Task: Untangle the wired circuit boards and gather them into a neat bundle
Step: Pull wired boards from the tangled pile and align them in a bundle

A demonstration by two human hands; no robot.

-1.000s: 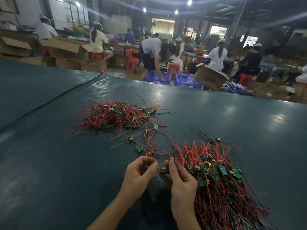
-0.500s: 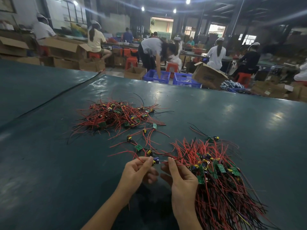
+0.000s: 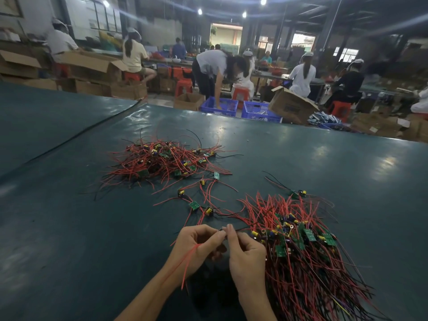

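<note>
Small green circuit boards with red and black wires lie on a dark green table (image 3: 69, 228). A tangled pile (image 3: 162, 161) sits at the far left. A larger combed bundle (image 3: 308, 256) spreads at the right, next to my right hand (image 3: 245, 258). A few loose boards (image 3: 194, 205) lie between the two heaps. My left hand (image 3: 196, 246) and my right hand meet fingertip to fingertip and pinch one small wired board (image 3: 221, 233) between them. Its red wires (image 3: 188, 262) hang down over my left hand.
The table's far edge runs across the middle of the view. Beyond it stand blue crates (image 3: 218, 107), open cardboard boxes (image 3: 291, 105) and red stools, with several seated and bending workers. A black seam (image 3: 81, 133) crosses the table at the left.
My hands lifted the small board slightly and drew closer together. Its red wires now trail down across my left hand. The view shifted a little nearer to the piles.
</note>
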